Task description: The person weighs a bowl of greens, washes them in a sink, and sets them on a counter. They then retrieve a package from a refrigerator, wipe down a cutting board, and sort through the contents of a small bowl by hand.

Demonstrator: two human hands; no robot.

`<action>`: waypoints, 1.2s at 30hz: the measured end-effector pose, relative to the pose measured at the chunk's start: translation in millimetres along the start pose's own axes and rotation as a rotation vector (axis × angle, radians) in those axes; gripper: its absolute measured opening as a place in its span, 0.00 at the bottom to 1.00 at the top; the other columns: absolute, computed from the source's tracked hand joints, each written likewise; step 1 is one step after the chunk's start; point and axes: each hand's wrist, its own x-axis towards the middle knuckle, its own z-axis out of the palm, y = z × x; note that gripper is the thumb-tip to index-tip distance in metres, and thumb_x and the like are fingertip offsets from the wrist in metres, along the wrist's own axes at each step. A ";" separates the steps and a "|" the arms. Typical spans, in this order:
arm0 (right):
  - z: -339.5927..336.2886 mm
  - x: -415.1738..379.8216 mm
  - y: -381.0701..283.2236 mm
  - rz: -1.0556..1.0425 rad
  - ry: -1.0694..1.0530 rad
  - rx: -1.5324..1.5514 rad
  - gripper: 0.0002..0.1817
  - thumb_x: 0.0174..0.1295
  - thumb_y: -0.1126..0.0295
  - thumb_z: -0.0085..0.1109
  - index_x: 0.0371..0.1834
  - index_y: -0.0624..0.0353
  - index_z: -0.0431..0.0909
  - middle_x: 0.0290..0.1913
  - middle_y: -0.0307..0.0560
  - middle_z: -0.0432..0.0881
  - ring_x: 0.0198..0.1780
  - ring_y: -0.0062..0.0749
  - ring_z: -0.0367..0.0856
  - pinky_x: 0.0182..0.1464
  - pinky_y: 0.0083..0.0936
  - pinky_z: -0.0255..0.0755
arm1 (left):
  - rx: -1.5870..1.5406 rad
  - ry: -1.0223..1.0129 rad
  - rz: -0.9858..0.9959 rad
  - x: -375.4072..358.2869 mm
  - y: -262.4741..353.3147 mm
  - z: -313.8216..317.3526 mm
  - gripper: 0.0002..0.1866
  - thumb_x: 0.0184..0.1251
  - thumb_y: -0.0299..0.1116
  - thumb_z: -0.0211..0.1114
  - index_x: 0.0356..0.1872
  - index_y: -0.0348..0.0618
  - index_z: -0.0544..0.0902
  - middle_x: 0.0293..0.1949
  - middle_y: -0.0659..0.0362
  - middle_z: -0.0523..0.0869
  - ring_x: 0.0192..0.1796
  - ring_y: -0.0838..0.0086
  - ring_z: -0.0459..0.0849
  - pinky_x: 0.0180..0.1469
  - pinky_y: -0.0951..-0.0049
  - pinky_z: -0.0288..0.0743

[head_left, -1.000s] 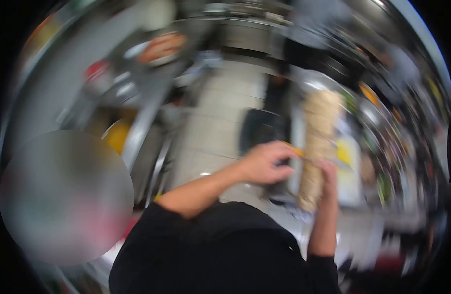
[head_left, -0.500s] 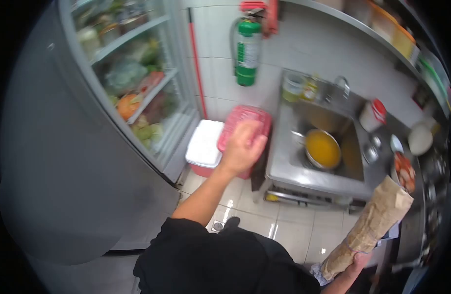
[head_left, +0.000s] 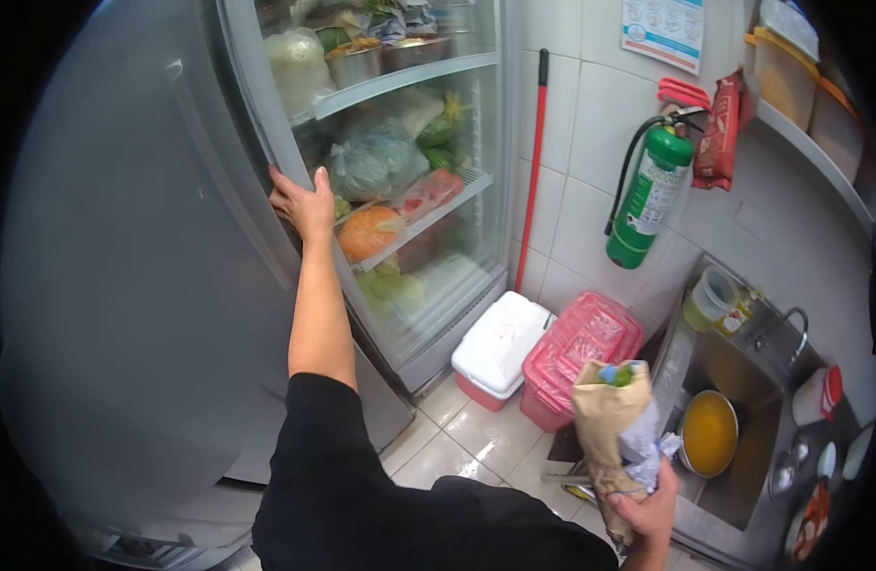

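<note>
At the left edge of the glass fridge door (head_left: pixel 290 119), my left hand (head_left: pixel 309 205) has its fingers hooked round the frame and its thumb pointing up. Behind the glass, shelves carry bagged produce, among it a green plastic bag (head_left: pixel 376 162) and an orange item in clear wrap (head_left: pixel 369 233). My right hand (head_left: pixel 650 509) is wrapped round the lower part of a brown paper bundle (head_left: pixel 609 428), held upright in front of me. Something green and blue shows in the bundle's open top, and crumpled whitish wrapping runs along its side.
A white-lidded cooler (head_left: pixel 503 343) and a pink-lidded bin (head_left: pixel 581 352) stand on the tiled floor. The steel sink (head_left: pixel 743 381) holds a pot of orange-yellow liquid (head_left: pixel 709 433). A green fire extinguisher (head_left: pixel 652 195) hangs on the wall beside a red pole (head_left: pixel 533 171).
My left hand has moved from in front of the pink bin to the fridge door's edge. The paper bundle has swung leftward and more upright in my right hand. My view has turned left.
</note>
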 end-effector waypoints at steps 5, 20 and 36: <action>38.3 50.1 39.4 -0.052 -0.294 -0.204 0.42 0.37 0.57 0.80 0.58 0.68 0.76 0.49 0.54 0.84 0.51 0.35 0.83 0.57 0.31 0.73 | -0.118 0.029 -0.053 3.5 -11.6 -1.5 0.53 0.50 0.52 0.77 0.72 0.35 0.60 0.64 0.33 0.70 0.68 0.43 0.68 0.70 0.53 0.61; 296.3 122.7 58.2 -0.034 -0.716 -0.294 0.45 0.53 0.43 0.69 0.63 0.70 0.69 0.55 0.70 0.79 0.59 0.59 0.78 0.61 0.40 0.71 | -0.048 -0.819 0.192 -106.7 135.2 -121.1 0.39 0.52 0.56 0.70 0.54 0.30 0.74 0.46 0.39 0.82 0.48 0.49 0.85 0.49 0.55 0.80; 328.4 352.4 -240.2 -0.793 0.006 -0.378 0.44 0.57 0.42 0.65 0.68 0.67 0.69 0.60 0.64 0.79 0.59 0.45 0.81 0.61 0.35 0.72 | -0.674 -0.989 0.470 -71.1 46.5 -216.5 0.24 0.55 0.29 0.76 0.55 0.39 0.82 0.28 0.59 0.80 0.27 0.73 0.79 0.32 0.74 0.77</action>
